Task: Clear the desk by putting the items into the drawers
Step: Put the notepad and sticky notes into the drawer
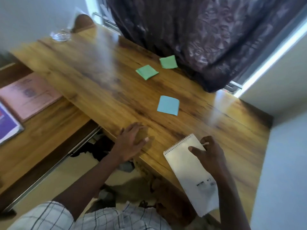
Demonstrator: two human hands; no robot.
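My right hand (209, 156) grips a spiral notepad (191, 171) overhanging the bench's (103, 83) near edge; its dark print is too blurred to read. My left hand (131, 143) rests open, flat at that edge. One blue note (168, 105) and two green notes (147, 72) (168, 62) lie toward the far edge.

- The white spiral-bound notepad (191, 173) lies flat at the near edge of the counter (99, 77), its wire coil pointing away from me and its lower end sticking out past the edge. My right hand (207, 155) is pinching its top right corner.
- A blue square paper note (168, 105) lies flat mid-counter, well beyond the notepad.
- Two green square notes lie farther back, near each other: one (147, 72) to the left, the other (168, 62) just beside the dark curtain (207, 39).
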